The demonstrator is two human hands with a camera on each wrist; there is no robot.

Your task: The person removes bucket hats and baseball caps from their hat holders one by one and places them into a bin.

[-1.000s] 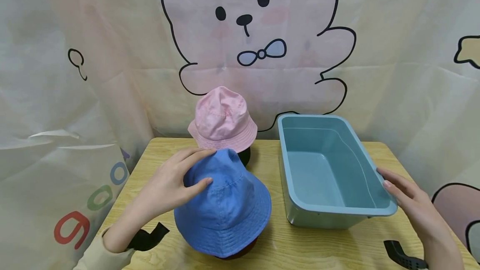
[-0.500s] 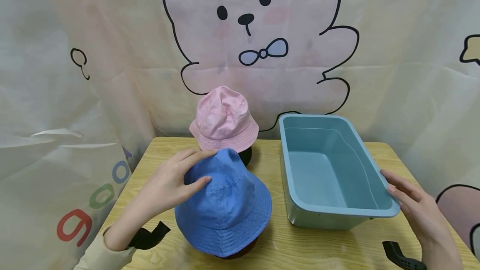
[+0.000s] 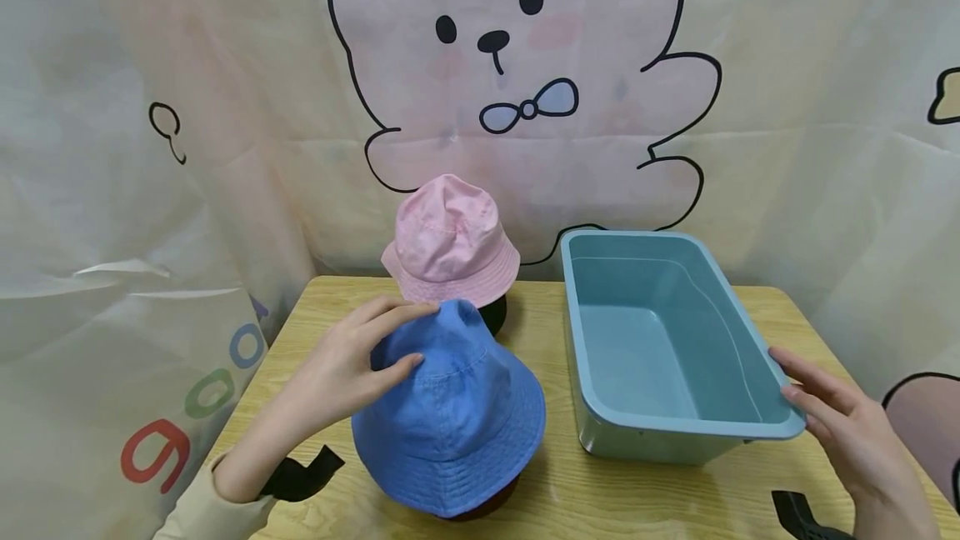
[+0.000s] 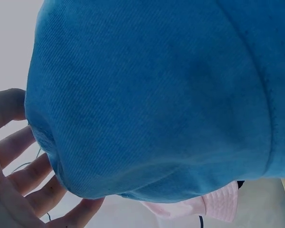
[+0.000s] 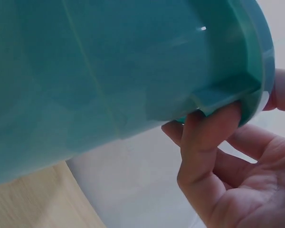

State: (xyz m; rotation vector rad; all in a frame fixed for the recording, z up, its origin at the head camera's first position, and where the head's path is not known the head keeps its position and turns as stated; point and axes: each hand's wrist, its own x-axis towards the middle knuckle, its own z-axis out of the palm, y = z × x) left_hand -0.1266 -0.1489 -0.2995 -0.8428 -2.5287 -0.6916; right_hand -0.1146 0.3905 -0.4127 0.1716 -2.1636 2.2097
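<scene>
A blue bucket hat (image 3: 450,419) sits at the front of the table, with a dark red part showing under its brim. My left hand (image 3: 360,361) holds its crown, the thumb on the near side and the fingers over the top and far side. In the left wrist view the fingertips lie along the edge of the crown. To the right stands a light blue plastic bin (image 3: 637,419) with nothing in it. My right hand (image 3: 847,423) grips the bin's right rim near the front corner; the right wrist view shows fingers curled under the rim and the thumb outside.
Behind the blue hat a pink bucket hat (image 3: 453,240) sits over a dark stand (image 3: 493,315). The wooden table (image 3: 570,507) ends at a printed cloth backdrop (image 3: 255,65) that hangs behind and at both sides.
The whole view has shifted slightly. Both hands keep the same places on the blue bucket hat and the bin.
</scene>
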